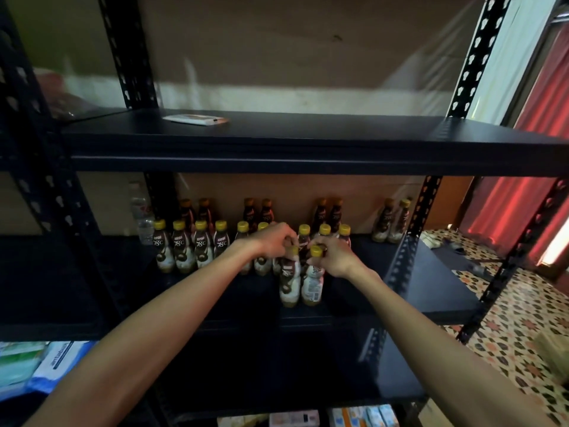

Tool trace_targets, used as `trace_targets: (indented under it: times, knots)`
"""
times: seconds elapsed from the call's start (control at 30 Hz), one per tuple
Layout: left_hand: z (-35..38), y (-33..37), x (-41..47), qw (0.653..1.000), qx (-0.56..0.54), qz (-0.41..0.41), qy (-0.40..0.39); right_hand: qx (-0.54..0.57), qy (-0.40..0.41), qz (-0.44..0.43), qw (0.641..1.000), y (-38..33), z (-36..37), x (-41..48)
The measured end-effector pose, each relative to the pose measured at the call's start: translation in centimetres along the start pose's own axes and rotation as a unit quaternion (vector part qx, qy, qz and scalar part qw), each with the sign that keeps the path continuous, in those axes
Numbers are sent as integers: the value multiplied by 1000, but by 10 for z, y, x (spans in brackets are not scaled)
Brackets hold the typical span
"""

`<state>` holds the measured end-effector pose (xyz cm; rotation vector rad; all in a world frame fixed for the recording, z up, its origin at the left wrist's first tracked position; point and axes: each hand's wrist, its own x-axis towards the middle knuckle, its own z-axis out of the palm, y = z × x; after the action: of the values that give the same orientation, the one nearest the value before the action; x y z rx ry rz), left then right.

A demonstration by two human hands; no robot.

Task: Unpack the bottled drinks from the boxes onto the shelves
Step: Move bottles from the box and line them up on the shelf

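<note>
The left hand (274,241) curls its fingers down over the top of a yellow-capped bottle (289,282) and grips it at the cap. Just beside it, the right hand (334,257) pinches the neck of a second bottle (312,286) under its yellow cap. The two bottles stand upright, touching side by side, on the black middle shelf (415,291), just below the hands and nearer the front edge than the other drinks. Behind the hands, rows of 78°C bottles (181,251) line the shelf, lighter ones in front and darker ones at the back against a cardboard sheet (292,192). Well to the left of the left hand stands a clear water bottle (142,217). Above both hands, the upper shelf (308,140) carries a flat white packet (197,119). Well to the right of the right hand, a red curtain (505,217) hangs above a patterned tile floor (508,328). Below the left forearm lie plastic-wrapped packs (37,362).
</note>
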<state>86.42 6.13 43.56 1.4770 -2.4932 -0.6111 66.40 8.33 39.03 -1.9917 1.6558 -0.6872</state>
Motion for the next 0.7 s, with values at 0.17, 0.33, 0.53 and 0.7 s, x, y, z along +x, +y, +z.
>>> trace_targets:
  times: [0.17,0.33,0.53,0.7]
  knots:
    - [0,4,3,999,27,-29,0,-17,7,2,1000,2,3,0]
    - [-5,9,5,996,84,-12,-35,-24,15,6,1000,3,10,1]
    - [5,17,5,996,74,-56,-7,-12,25,13,1000,2,11,-3]
    - [15,22,0,994,81,-67,-7,0,17,19,1000,-2,10,-7]
